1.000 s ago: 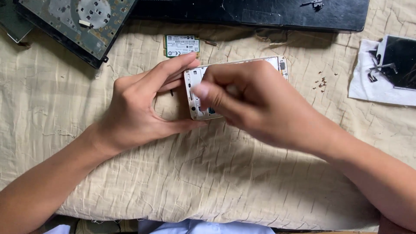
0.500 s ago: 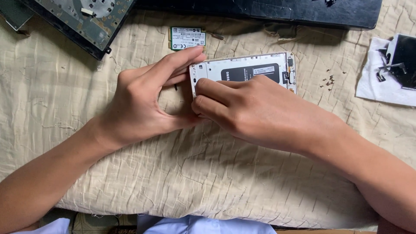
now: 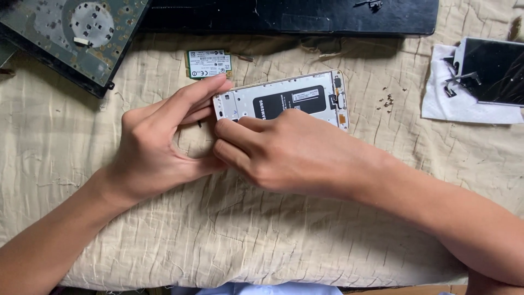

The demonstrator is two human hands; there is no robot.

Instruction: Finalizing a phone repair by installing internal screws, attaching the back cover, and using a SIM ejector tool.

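Right hand: we see our right hand (image 3: 295, 150) lying over the lower edge of the opened phone (image 3: 284, 101); its fingertips (image 3: 222, 127) are bunched together and pressed on the phone's left end; whether anything sits between them we cannot tell.
Left hand: our left hand (image 3: 158, 147) is clamped on the phone's left end; forefinger stretched along the top corner, thumb curled in below.
Phone: back cover off, white inner frame and black battery showing; it lies lengthwise on the cloth (image 3: 229, 229), tipped slightly up to the right.
Above the phone: a small green circuit card (image 3: 209, 64) rests just beyond our left forefinger.
Farther out: a dark circuit board (image 3: 71, 38) at upper left; a long black panel (image 3: 289, 16) along the top edge; tiny dark specks (image 3: 388, 100) right of the phone; a black screen piece on white tissue (image 3: 480, 82) at far right.
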